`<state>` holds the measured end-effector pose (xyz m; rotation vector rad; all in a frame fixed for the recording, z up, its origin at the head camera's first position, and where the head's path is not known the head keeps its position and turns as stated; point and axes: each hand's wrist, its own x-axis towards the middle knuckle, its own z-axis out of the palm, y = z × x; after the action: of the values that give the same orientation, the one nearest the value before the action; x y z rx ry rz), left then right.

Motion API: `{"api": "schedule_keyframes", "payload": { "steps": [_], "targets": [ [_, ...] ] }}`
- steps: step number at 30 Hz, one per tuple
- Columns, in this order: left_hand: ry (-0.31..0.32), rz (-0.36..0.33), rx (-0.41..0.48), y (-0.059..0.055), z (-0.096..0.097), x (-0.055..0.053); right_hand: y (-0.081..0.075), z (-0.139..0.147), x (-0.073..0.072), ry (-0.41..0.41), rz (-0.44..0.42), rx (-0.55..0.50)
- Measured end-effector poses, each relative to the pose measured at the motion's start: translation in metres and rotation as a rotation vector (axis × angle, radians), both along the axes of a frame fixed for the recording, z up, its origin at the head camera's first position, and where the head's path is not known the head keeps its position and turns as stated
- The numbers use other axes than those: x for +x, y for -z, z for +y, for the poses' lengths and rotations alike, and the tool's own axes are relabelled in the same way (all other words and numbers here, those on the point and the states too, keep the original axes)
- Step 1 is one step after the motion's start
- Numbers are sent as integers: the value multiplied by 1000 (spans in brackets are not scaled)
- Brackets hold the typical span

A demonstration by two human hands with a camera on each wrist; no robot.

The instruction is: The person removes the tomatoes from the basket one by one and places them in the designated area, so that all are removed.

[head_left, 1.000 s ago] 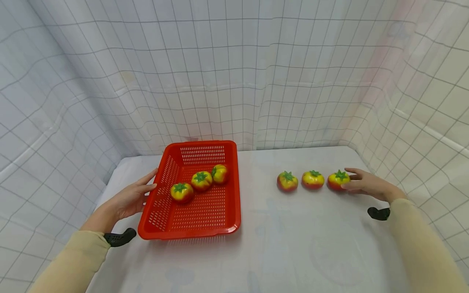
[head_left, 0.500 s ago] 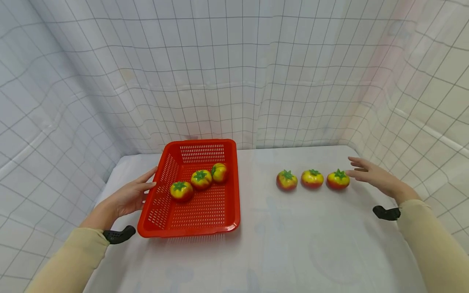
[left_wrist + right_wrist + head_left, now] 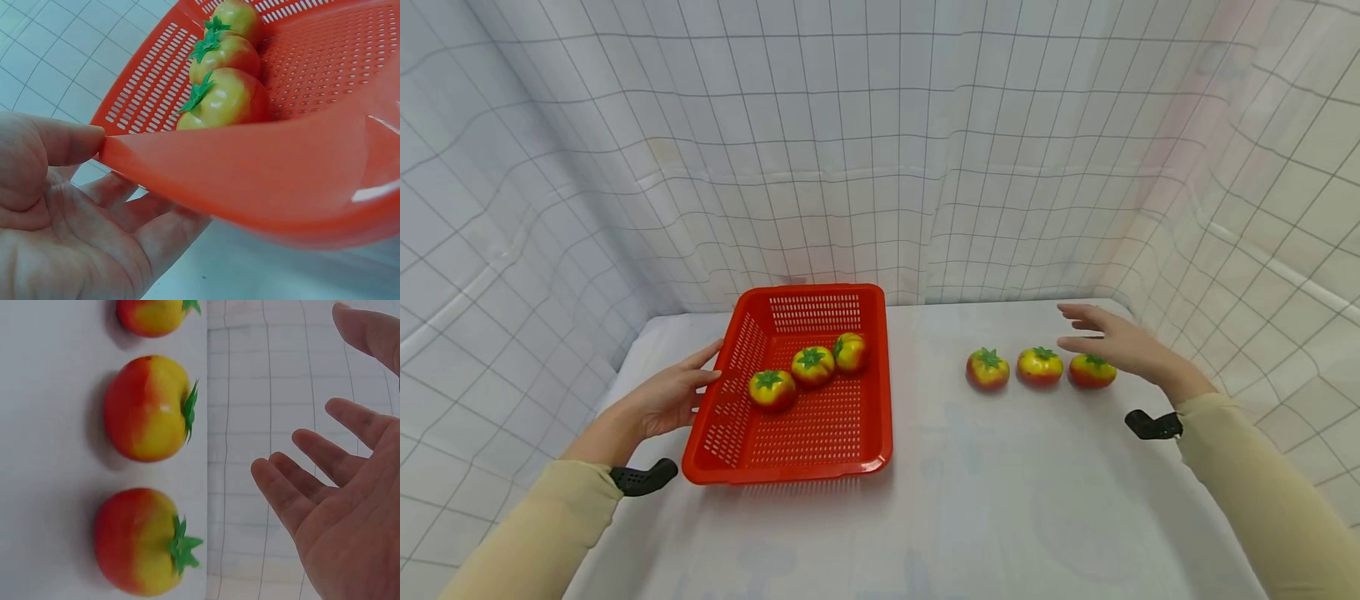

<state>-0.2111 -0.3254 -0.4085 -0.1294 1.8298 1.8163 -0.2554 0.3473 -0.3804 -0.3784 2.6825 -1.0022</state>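
Observation:
My left hand (image 3: 662, 404) holds the left rim of a red plastic basket (image 3: 805, 477); in the left wrist view the thumb is at the rim's edge and the fingers are beneath it. Three red-and-yellow tomatoes with green star-shaped tops, such as this one (image 3: 772, 392), lie in a slanting line inside. On the right, my right hand (image 3: 1123, 342) hovers with fingers spread above the rightmost tomato (image 3: 1092, 375), partly covering it in the head view. That hand holds nothing. To the left of that tomato sit a middle tomato (image 3: 1040, 367) and a left tomato (image 3: 988, 370).
A white table (image 3: 970, 500) carries everything. White curtains (image 3: 910, 167) with a dark grid pattern rise behind it and at both sides. A stretch of table lies between the basket and the row of tomatoes.
My right hand was at the rightmost tomato, drew back to the right off it, then rose and moved left over it. The left hand and basket stay put.

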Motion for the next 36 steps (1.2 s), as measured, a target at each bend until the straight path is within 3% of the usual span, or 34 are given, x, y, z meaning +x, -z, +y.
{"api": "schedule_keyframes", "payload": {
  "steps": [21,26,36],
  "targets": [
    [-5,21,-31,0,2,1,-25,-123,-24,-264,-38,-173],
    [-3,24,-23,2,1,1,-28,-155,-28,-302,-65,-195],
    [0,11,-11,2,-1,-1,-27,-212,-40,-365,-36,-195]
  ]
}}
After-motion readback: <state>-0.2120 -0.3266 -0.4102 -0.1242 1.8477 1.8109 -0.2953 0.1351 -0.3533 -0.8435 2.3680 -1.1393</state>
